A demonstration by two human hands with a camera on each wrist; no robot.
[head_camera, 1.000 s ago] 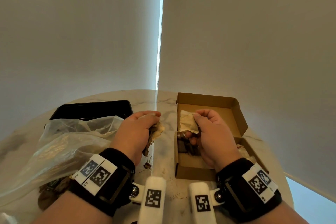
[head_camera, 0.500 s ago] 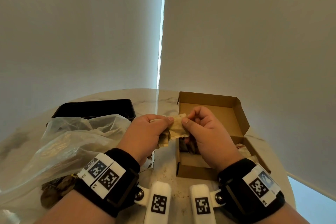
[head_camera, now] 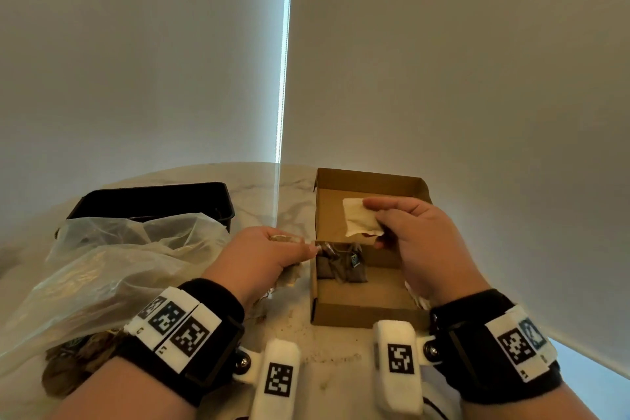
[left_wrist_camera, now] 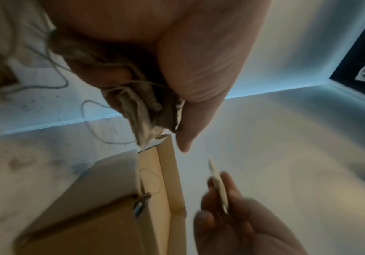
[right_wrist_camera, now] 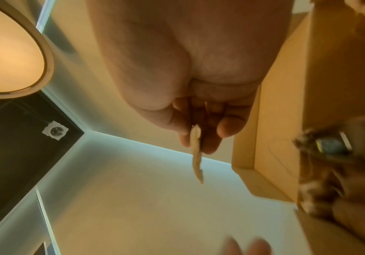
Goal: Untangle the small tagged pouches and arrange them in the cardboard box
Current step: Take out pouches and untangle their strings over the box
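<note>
An open cardboard box (head_camera: 361,313) sits on the marble table at centre right. Dark tagged pouches (head_camera: 342,266) lie inside it against the left wall. My right hand (head_camera: 409,235) hovers over the box and pinches a pale pouch (head_camera: 359,218) between thumb and fingers; the right wrist view shows that pouch (right_wrist_camera: 197,155) edge-on. My left hand (head_camera: 269,256), just left of the box, grips a crumpled clump of pouches (left_wrist_camera: 146,110) with loose strings (left_wrist_camera: 94,120) trailing down to the table.
A clear plastic bag (head_camera: 112,266) with more brown pouches lies at the left. Behind it stands a black tray (head_camera: 153,198). Crumbs dot the marble tabletop (head_camera: 327,358) in front of the box. A wall with blinds rises just past the table.
The hands met at the box's left edge and then parted. My right hand has carried the pale pouch right and back over the box, while the left keeps the clump.
</note>
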